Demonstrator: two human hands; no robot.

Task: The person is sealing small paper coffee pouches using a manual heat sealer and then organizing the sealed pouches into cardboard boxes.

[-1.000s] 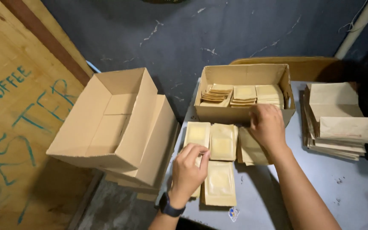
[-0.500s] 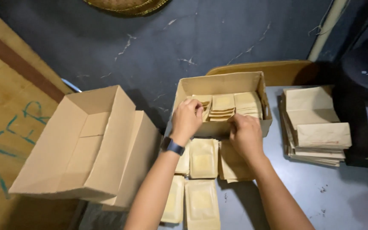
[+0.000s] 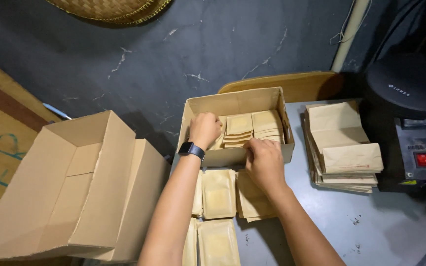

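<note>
A small open cardboard box (image 3: 277, 103) stands on the grey table (image 3: 371, 226) and holds rows of flat brown paper pouches (image 3: 252, 127). My left hand (image 3: 204, 129), with a dark watch on the wrist, reaches inside the box at its left end, fingers curled among the pouches; whether it grips one is hidden. My right hand (image 3: 264, 162) rests against the box's front wall, fingertips at the rim. More brown pouches (image 3: 218, 193) lie flat on the table just in front of the box, under my forearms.
A large empty cardboard box (image 3: 75, 187) stands open at the left, off the table edge. A stack of folded brown paper bags (image 3: 343, 148) lies right of the small box. A black machine with a red switch (image 3: 415, 128) sits at far right. A wooden chair back (image 3: 297, 83) is behind.
My left hand left the pouches on the table and went up into the small box. My right hand shifted from the loose pouches to the box's front wall. The view tilted upward.
</note>
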